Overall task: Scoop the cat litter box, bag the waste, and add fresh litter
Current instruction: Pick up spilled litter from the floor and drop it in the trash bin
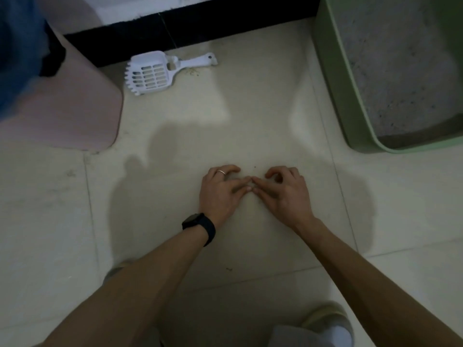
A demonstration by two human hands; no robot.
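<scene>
A white slotted litter scoop [150,75] lies on the tiled floor at the back left, its handle pointing right. At the right edge stands the green litter box [335,78], filled with grey litter [400,71]. My left hand [220,194], with a ring and a black wristband, and my right hand [285,194] hover low over the floor in the middle. Their fingertips meet. The index fingers are curled, the other fingers lie nearly straight. I see nothing held in either hand. Both hands are well apart from the scoop and the box.
A pink bin [75,116] with a blue bag [17,58] in it stands at the left. A black baseboard [200,23] runs along the back wall. A few crumbs lie near the scoop handle. My shoe [328,319] shows at the bottom right.
</scene>
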